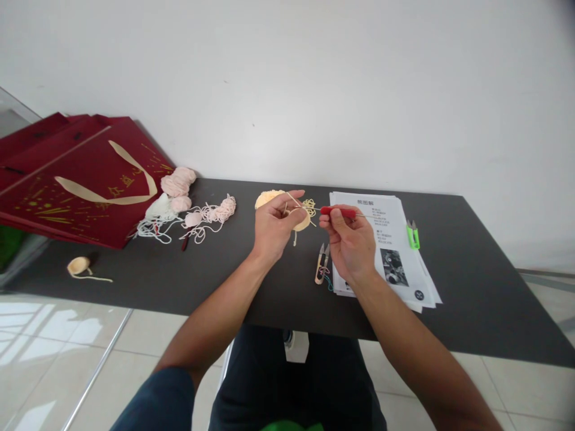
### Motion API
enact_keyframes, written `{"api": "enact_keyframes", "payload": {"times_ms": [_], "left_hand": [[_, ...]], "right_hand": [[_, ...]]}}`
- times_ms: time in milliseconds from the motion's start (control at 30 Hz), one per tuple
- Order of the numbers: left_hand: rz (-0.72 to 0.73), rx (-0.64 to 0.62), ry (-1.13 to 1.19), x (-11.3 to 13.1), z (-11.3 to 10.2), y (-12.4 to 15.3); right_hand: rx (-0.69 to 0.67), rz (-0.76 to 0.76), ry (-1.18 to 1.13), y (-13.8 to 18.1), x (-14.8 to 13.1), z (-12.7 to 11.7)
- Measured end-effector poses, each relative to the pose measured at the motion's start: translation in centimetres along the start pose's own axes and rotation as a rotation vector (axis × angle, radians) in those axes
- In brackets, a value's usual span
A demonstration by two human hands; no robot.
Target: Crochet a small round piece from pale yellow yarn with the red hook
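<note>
Person is sitting at a dark matte table point(471, 287), both forearms reaching over its near edge.

Left hand point(274, 226) is pinching a small round cream crocheted piece point(303, 222) between thumb and curled fingers. A thin cream yarn strand point(294, 200) is running across the raised index finger.

Right hand point(351, 244) is gripping a red-handled crochet hook point(339, 211), with thumb and forefinger closing on the handle and the other fingers folding underneath. The handle is lying roughly level, its left end pointing toward the crocheted piece (whether the metal tip is sitting in a stitch is too small to tell). Piece and hook are hovering over the middle of the table, toward its far edge.

- A pale yellow ball of yarn point(268, 197) is lying just behind the left hand.
- A loose yellow yarn tangle point(309, 206) is showing between the two hands.
- Gold-coloured thread snips point(320, 264) are lying just left of the right wrist.
- A stack of white printed sheets point(399, 263) is lying under and to the right of the right hand, with green-handled snips point(412, 234) resting at its right edge.
- Further left, pink yarn balls point(178, 182), a tangle of pink yarn point(218, 211) and some white yarn point(157, 211) are lying close together.
- Dark red paper bags point(54, 197) with a cream ribbon handle are lying flat at the left end of the table.
- A small cream crocheted cup point(79, 265) is sitting alone near the left front edge.
</note>
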State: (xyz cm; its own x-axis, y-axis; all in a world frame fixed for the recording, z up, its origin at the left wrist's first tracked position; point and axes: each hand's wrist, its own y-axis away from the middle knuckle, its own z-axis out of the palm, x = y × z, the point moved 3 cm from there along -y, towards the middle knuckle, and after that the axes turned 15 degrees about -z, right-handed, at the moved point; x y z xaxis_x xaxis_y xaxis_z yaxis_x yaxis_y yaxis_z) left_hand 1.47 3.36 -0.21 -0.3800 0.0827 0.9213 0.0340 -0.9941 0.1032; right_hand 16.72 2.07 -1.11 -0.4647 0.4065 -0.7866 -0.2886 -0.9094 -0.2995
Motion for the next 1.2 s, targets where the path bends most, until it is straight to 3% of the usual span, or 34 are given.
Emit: {"api": "enact_keyframes", "payload": {"times_ms": [267, 433, 633, 700, 933, 1200], "left_hand": [[0.019, 0.009, -0.027, -0.2, 0.1, 0.0], [-0.021, -0.010, 0.060, -0.3, 0.3, 0.0], [-0.158, -0.061, 0.249, -0.4, 0.3, 0.0], [-0.190, -0.083, 0.282, -0.2, 0.4, 0.1], [-0.218, -0.122, 0.263, 0.1, 0.5, 0.2], [-0.216, -0.166, 0.212, 0.2, 0.7, 0.3]], "right_hand": [[-0.020, -0.109, 0.075, 0.7, -0.3, 0.5], [-0.038, -0.273, 0.321, 1.9, -1.2, 0.7], [-0.242, -0.555, 0.503, 3.6, -1.4, 1.1], [-0.244, -0.531, 0.463, 3.6, -1.0, 1.0], [-0.088, -0.168, 0.017, 0.9, -0.2, 0.6], [-0.090, -0.150, -0.093, 0.1, -1.1, 0.6]]}}
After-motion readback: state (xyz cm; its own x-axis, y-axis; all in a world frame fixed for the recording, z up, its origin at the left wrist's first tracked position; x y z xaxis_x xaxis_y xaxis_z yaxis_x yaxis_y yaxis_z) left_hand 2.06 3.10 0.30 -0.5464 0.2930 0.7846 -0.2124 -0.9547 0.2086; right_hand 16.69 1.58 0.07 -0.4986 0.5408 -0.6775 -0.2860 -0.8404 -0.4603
